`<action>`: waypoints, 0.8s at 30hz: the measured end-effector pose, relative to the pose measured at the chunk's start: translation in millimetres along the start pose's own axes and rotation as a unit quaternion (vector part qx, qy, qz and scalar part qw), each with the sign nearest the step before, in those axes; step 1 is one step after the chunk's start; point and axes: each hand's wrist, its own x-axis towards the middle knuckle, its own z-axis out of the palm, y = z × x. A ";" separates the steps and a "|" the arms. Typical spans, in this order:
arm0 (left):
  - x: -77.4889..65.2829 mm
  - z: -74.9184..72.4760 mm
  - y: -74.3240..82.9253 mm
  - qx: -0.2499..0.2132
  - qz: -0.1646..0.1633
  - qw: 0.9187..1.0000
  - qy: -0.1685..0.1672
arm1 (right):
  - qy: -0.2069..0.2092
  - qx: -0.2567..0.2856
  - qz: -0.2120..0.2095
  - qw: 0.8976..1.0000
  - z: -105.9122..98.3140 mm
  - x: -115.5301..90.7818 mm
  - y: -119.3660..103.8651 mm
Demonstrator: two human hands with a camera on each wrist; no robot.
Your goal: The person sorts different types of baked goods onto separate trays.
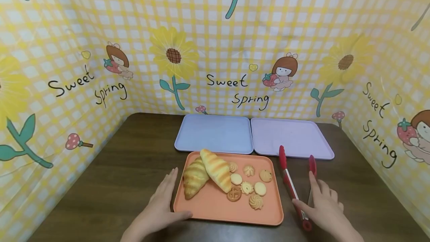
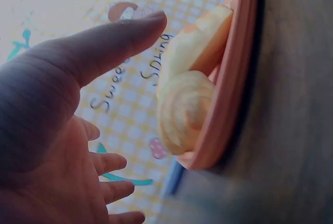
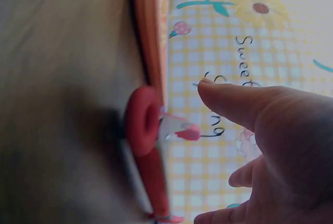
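Observation:
An orange tray bears a croissant, a long striped bread roll lying against it, and several cookies on its right half. My left hand is beside the tray's left edge, fingers extended and thumb by the front left corner; in the left wrist view it holds nothing. To the right of the tray lie red and silver tongs, their arms spread. Over the handle end of the tongs is my right hand, its fingers loosely extended; the right wrist view shows its thumb apart from the tongs' red ring.
Behind the orange tray, a blue tray and a lilac tray stand side by side at the back of the dark wooden table. A yellow checked cloth with printed flowers encloses the back and sides.

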 end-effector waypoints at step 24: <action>5.0 8.6 -28.9 -0.242 0.009 0.967 -0.082 | -0.052 0.052 0.020 0.997 1.7 31.2 17.8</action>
